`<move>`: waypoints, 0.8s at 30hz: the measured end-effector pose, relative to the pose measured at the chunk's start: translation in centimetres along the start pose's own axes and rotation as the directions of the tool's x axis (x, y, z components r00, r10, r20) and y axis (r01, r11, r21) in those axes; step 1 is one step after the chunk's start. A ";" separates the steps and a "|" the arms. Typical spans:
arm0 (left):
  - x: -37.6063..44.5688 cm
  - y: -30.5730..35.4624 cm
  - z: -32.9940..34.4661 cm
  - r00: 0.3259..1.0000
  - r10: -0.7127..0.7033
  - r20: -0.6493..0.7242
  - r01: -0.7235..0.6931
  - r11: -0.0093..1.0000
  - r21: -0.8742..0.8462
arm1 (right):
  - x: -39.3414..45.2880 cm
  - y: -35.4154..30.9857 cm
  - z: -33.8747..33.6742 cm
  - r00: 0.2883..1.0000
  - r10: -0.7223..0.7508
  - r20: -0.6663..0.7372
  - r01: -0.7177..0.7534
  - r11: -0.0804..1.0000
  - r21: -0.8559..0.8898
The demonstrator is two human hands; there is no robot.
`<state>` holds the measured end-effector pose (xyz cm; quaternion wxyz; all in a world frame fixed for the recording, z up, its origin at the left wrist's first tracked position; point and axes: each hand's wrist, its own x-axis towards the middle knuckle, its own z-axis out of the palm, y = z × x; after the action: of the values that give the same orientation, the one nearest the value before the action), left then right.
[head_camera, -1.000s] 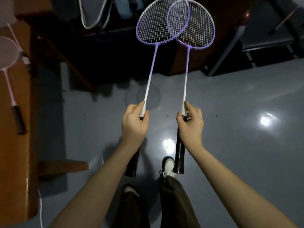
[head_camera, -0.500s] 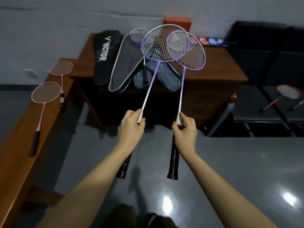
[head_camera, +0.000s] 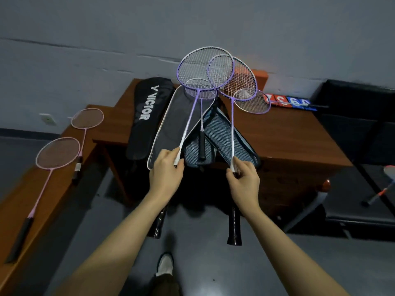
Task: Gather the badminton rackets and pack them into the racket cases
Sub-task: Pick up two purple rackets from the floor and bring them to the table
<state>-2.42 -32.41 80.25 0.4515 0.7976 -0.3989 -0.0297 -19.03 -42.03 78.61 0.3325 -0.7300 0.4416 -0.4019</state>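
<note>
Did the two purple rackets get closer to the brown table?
Yes. The purple rackets, one in each hand, were over the floor; now their heads hang over the brown table and its cases.

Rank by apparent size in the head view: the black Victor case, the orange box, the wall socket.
1. Victor case, largest by far.
2. Orange box, partly hidden behind the racket heads, so only its visible part is judged.
3. Wall socket, smallest.

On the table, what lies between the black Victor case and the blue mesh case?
In the head view, an open grey case with white edging lies between them.
</note>
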 end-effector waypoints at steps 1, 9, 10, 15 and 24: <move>1.9 -0.4 0.3 1.000 -0.001 0.004 0.001 1.000 -0.006 | 1.8 -0.1 0.9 1.000 -0.004 0.003 0.004 1.000 -0.014; 14.2 -2.8 3.6 0.996 -0.035 0.081 0.040 0.997 -0.063 | 13.3 0.3 6.3 0.999 0.018 0.044 -0.015 0.998 -0.059; 15.2 -3.0 4.2 0.994 -0.049 0.093 0.055 0.996 -0.070 | 14.4 0.7 6.6 0.999 0.022 0.049 -0.019 0.998 -0.066; 19.8 -4.2 7.3 0.989 -0.095 0.115 0.107 0.989 -0.100 | 19.5 2.7 8.9 0.994 0.040 0.103 -0.031 0.996 -0.090; 26.3 -5.9 13.9 0.976 -0.137 0.167 0.142 0.990 -0.015 | 27.6 7.6 13.6 0.965 0.067 0.255 -0.026 0.987 -0.159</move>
<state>13.40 -57.94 75.87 0.4243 0.8122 -0.3776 -0.1329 -1.99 -68.44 74.08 0.3395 -0.7892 0.4409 -0.2596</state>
